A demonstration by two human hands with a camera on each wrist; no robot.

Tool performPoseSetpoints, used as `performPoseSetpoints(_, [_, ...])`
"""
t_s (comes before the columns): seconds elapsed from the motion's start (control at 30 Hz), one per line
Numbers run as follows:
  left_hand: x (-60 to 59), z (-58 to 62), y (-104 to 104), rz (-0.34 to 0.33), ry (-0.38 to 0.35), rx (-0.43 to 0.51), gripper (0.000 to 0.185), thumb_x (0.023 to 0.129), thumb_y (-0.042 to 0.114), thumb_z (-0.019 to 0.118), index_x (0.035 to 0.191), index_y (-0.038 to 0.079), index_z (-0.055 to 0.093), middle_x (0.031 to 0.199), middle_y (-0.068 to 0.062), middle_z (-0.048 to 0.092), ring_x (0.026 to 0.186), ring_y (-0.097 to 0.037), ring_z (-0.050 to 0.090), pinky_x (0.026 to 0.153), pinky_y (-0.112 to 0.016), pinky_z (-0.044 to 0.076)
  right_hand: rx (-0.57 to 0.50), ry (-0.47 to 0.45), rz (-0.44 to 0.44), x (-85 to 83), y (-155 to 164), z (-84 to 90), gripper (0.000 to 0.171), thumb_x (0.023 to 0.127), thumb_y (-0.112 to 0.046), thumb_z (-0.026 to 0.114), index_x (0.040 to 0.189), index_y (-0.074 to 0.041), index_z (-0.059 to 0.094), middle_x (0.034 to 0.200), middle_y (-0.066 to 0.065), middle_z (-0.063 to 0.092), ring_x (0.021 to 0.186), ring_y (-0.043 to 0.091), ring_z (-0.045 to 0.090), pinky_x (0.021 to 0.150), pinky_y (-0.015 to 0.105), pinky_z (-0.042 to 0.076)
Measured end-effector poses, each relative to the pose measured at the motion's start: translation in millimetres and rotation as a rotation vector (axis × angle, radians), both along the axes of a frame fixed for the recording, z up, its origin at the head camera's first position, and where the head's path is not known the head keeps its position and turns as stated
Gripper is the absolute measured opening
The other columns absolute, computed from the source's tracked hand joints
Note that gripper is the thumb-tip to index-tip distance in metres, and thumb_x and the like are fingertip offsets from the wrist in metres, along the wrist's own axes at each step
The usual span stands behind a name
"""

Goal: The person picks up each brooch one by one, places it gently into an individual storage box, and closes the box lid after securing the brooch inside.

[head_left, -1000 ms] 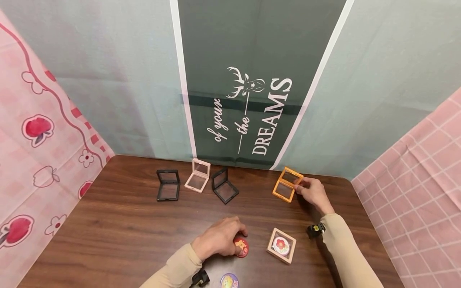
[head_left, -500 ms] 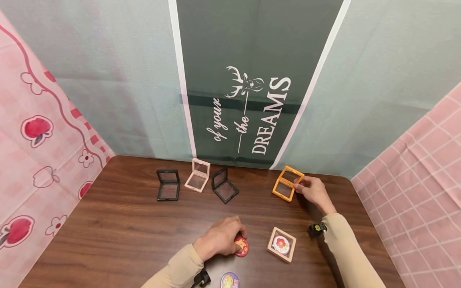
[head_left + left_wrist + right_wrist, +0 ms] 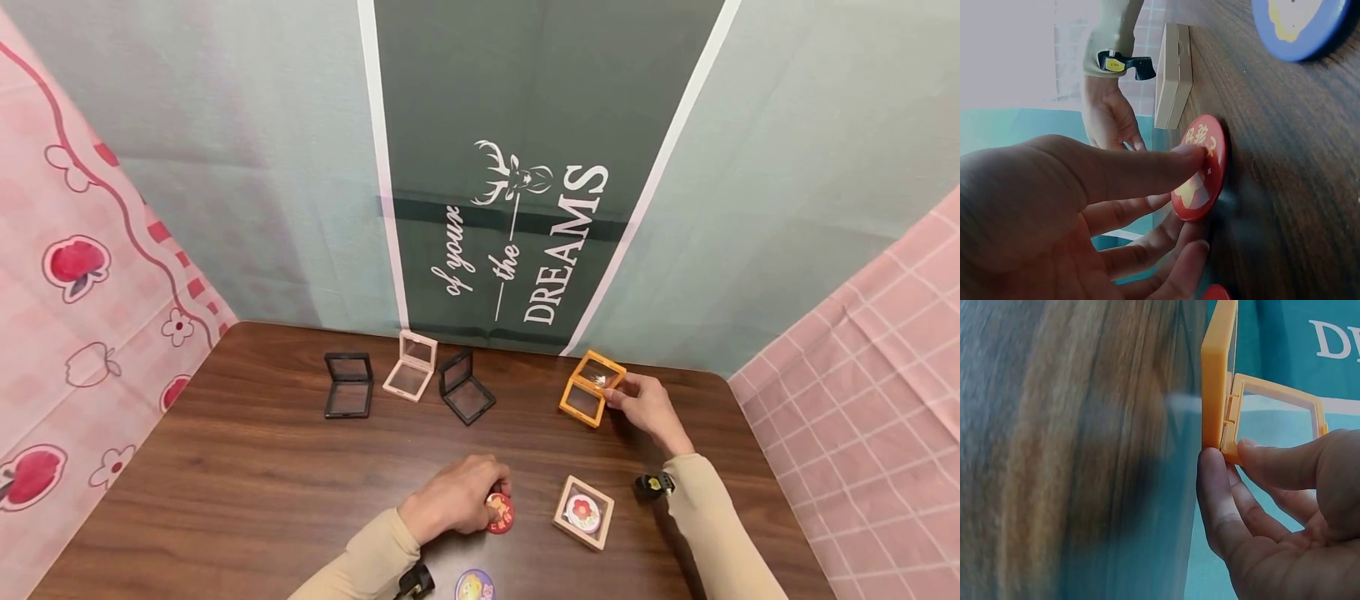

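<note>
My right hand (image 3: 643,407) pinches the hinge edge of an open orange frame case (image 3: 589,387) at the back right of the brown table (image 3: 247,483); the right wrist view shows thumb and fingers on the orange frame case (image 3: 1230,403). My left hand (image 3: 453,497) grips a red round badge (image 3: 500,513) near the table's front and tilts it up on its edge. In the left wrist view my thumb and fingers pinch the red badge (image 3: 1200,167). A closed beige frame case (image 3: 583,512) holding a flower badge lies between the hands.
Two open black frame cases (image 3: 348,384) (image 3: 463,387) and an open pink one (image 3: 410,376) stand along the back. A blue-rimmed badge (image 3: 475,586) lies at the front edge. Cloth backdrops rise behind and at both sides.
The right hand has drawn the orange case slightly left and nearer. The left hand has lifted the red badge's edge off the table.
</note>
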State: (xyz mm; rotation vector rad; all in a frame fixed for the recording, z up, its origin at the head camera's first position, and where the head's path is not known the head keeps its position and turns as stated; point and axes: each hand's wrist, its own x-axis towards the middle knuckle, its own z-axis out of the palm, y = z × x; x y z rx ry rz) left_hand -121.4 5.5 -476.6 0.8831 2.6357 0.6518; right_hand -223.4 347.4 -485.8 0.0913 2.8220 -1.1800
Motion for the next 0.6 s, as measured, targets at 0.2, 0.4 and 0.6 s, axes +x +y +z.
performPoseSetpoints(0.2, [-2.0,-1.0,-1.3,-0.014,-0.053,0.077,0.023,0.086,0.002,0.08,0.09,0.02,0.066,0.079,0.012,0.056,0.071,0.0,0.048,0.063,-0.018,0.042,0.006,0.024,0.022,3.1,-5.7,0.3,0.012,0.103,-0.008,0.068,0.109,0.002,0.072,0.101,0.016,0.075,0.085,0.016,0.064,0.068,0.025,0.049])
performPoseSetpoints(0.4, [-9.1,-0.2,-7.0,-0.029,-0.14,0.158,0.023,0.09,-0.008,0.071,0.093,0.015,0.069,0.082,0.007,0.061,0.074,0.001,0.05,0.068,-0.017,0.045,-0.035,0.025,0.048,5.8,-13.1,-2.7,0.013,0.103,-0.007,0.069,0.112,0.003,0.073,0.1,0.017,0.076,0.086,0.017,0.071,0.065,0.024,0.051])
performPoseSetpoints(0.6, [-15.8,0.6,-13.2,-0.014,-0.222,0.196,0.021,0.094,-0.006,0.07,0.095,0.015,0.072,0.085,0.005,0.066,0.077,0.001,0.052,0.072,-0.019,0.047,-0.042,0.014,0.062,9.7,-20.3,-2.6,0.013,0.103,-0.007,0.069,0.112,0.002,0.073,0.1,0.016,0.076,0.087,0.019,0.072,0.068,0.023,0.053])
